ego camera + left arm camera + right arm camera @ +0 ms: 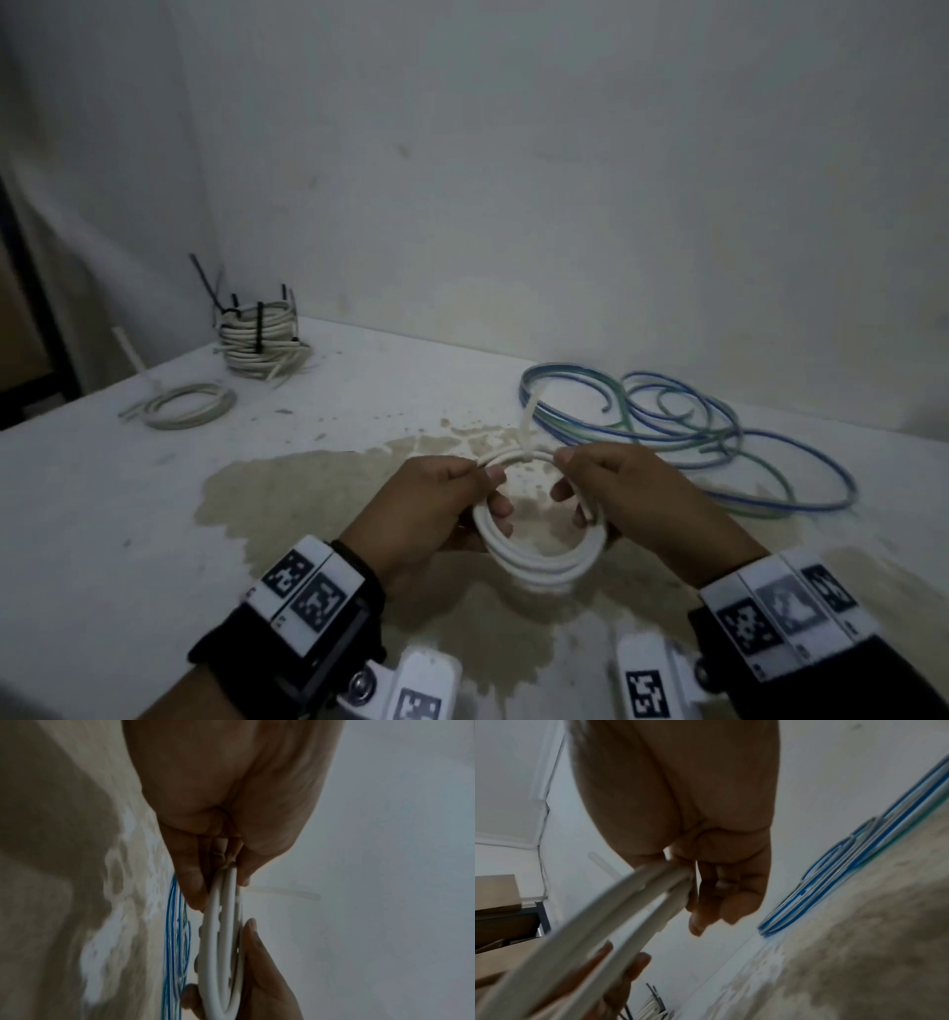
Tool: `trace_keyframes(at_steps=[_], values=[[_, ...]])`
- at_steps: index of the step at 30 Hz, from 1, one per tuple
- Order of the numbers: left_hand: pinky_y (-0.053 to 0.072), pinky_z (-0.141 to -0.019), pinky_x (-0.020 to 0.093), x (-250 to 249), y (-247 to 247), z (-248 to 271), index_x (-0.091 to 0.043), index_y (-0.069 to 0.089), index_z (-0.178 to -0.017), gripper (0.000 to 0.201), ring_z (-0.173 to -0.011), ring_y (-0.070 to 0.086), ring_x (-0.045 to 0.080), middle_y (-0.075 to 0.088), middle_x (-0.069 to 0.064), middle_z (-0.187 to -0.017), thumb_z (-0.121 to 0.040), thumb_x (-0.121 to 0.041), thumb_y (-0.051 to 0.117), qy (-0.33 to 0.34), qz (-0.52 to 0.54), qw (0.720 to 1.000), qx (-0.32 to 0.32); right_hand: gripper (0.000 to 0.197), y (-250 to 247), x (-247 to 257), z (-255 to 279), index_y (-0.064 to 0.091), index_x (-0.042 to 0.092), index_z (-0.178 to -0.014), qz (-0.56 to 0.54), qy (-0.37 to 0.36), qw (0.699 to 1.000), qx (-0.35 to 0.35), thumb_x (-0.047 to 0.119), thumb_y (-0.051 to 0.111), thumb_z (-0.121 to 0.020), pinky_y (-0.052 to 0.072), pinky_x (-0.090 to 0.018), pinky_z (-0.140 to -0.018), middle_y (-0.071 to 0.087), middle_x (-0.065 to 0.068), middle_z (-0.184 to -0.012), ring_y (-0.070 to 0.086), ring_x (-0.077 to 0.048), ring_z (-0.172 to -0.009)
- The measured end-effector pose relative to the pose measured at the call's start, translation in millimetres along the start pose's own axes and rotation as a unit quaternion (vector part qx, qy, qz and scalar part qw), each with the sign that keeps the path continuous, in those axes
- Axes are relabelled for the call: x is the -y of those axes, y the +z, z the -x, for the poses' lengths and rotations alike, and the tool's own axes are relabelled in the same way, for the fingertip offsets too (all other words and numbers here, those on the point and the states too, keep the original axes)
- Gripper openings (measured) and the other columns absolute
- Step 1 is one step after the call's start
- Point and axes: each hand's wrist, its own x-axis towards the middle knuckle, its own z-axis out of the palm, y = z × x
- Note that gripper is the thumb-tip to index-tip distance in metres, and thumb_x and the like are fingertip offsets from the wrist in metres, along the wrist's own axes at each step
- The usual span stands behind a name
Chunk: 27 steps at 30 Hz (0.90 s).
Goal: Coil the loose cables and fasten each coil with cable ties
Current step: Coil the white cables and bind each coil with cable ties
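Both hands are on the white cable coil (534, 557), held up just above the bench (128, 488) in front of the person. The left hand (431, 506) grips the coil's left side, fingers curled round the strands and thumb pressed near the top. The right hand (616, 493) grips the right side, fingers wrapped through the loop and fingertips pinching at the top of the ring. Right there between the two hands, a pale cable tie (529, 421) wraps the coil, its tail sticking up and away. In the left wrist view the coil (226, 933) shows edge-on, several strands side by side. Off to the right, the loose blue and green cables (693, 431) sprawl on the bench. Far left, a stack of finished coils (259, 339) bound with black ties stands by the wall, and a single flat coil (187, 406) lies just in front of it.
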Motion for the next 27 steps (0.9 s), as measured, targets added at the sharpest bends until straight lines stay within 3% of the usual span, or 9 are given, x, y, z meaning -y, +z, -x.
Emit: trace_keyframes(at_steps=[4, 7, 10, 13, 16, 18, 22, 27], values=[[0.052, -0.056, 0.026, -6.7, -43.6, 9.4, 0.002, 0.069, -0.078, 0.028, -0.056, 0.063, 0.018, 0.067, 0.014, -0.068, -0.091, -0.019, 0.057, -0.001, 0.008, 0.999, -0.047, 0.020, 29.1, 20.2, -12.2, 0.071, 0.012, -0.094, -0.160, 0.018, 0.982, 0.103, 0.019, 0.052, -0.095, 0.048, -0.027, -0.049, 0.068, -0.007, -0.075, 0.057, -0.016, -0.056], [0.055, -0.060, 0.028, -7.8, -69.7, 16.4, -0.004, 0.071, -0.093, 0.024, -0.067, 0.066, 0.020, 0.071, 0.014, -0.082, -0.092, -0.024, 0.057, -0.009, 0.062, 0.993, -0.096, 0.025, 62.1, 30.5, -33.5, 0.068, 0.004, -0.084, -0.189, 0.024, 0.977, 0.093, 0.013, 0.049, -0.097, 0.047, -0.025, -0.047, 0.063, -0.005, -0.063, 0.055, -0.012, -0.050], [0.056, -0.067, 0.030, -4.2, -96.3, 25.2, -0.005, 0.070, -0.091, 0.023, -0.078, 0.068, 0.024, 0.072, 0.014, -0.088, -0.091, -0.025, 0.058, -0.014, 0.061, 0.992, -0.114, 0.026, 96.2, 43.6, -55.7, 0.067, 0.001, -0.082, -0.215, 0.034, 0.972, 0.084, 0.013, 0.049, -0.097, 0.049, -0.027, -0.050, 0.061, -0.010, -0.069, 0.055, -0.013, -0.052], [0.058, -0.078, 0.039, -4.3, -125.7, 32.9, -0.007, 0.066, -0.103, 0.026, -0.088, 0.070, 0.026, 0.073, 0.013, -0.095, -0.085, -0.027, 0.064, -0.020, 0.065, 0.986, -0.154, 0.025, 120.8, 58.6, -73.6, 0.069, 0.010, -0.084, -0.161, 0.004, 0.980, 0.118, 0.016, 0.049, -0.097, 0.044, -0.027, -0.051, 0.061, -0.008, -0.070, 0.052, -0.014, -0.054], [0.056, -0.085, 0.039, -8.9, -161.5, 36.4, -0.019, 0.057, -0.119, 0.050, -0.095, 0.070, 0.023, 0.072, 0.008, -0.105, -0.073, -0.030, 0.070, -0.020, 0.074, 0.981, -0.180, 0.021, 141.1, 78.0, -89.4, 0.071, 0.022, -0.096, -0.029, -0.063, 0.980, 0.188, 0.019, 0.051, -0.096, 0.040, -0.026, -0.057, 0.063, 0.002, -0.068, 0.049, -0.010, -0.058], [0.055, -0.088, 0.042, -16.2, -180.8, 38.9, -0.019, 0.061, -0.120, 0.039, -0.095, 0.069, 0.024, 0.072, 0.011, -0.104, -0.081, -0.020, 0.068, -0.018, -0.001, 0.988, -0.151, 0.020, 156.4, 90.8, -99.0, 0.070, 0.021, -0.105, 0.015, -0.088, 0.968, 0.234, 0.020, 0.052, -0.096, 0.040, -0.025, -0.058, 0.063, 0.005, -0.068, 0.049, -0.010, -0.060], [0.057, -0.084, 0.041, -21.7, -208.1, 37.5, -0.016, 0.068, -0.108, 0.021, -0.079, 0.068, 0.022, 0.074, 0.013, -0.091, -0.089, -0.010, 0.062, -0.023, -0.080, 0.982, -0.169, 0.018, 188.2, 109.6, -114.8, 0.071, 0.021, -0.102, 0.015, -0.081, 0.954, 0.288, 0.021, 0.055, -0.095, 0.038, -0.024, -0.054, 0.064, 0.005, -0.065, 0.047, -0.010, -0.058], [0.059, -0.069, 0.031, -20.1, -238.6, 32.0, -0.006, 0.071, -0.102, 0.017, -0.071, 0.065, 0.021, 0.071, 0.021, -0.092, -0.088, -0.008, 0.062, -0.017, -0.027, 0.975, -0.219, 0.019, 215.7, 112.2, -131.4, 0.071, 0.016, -0.096, -0.050, -0.039, 0.966, 0.251, 0.028, 0.057, -0.093, 0.040, -0.022, -0.050, 0.068, -0.001, -0.075, 0.053, -0.010, -0.056]])
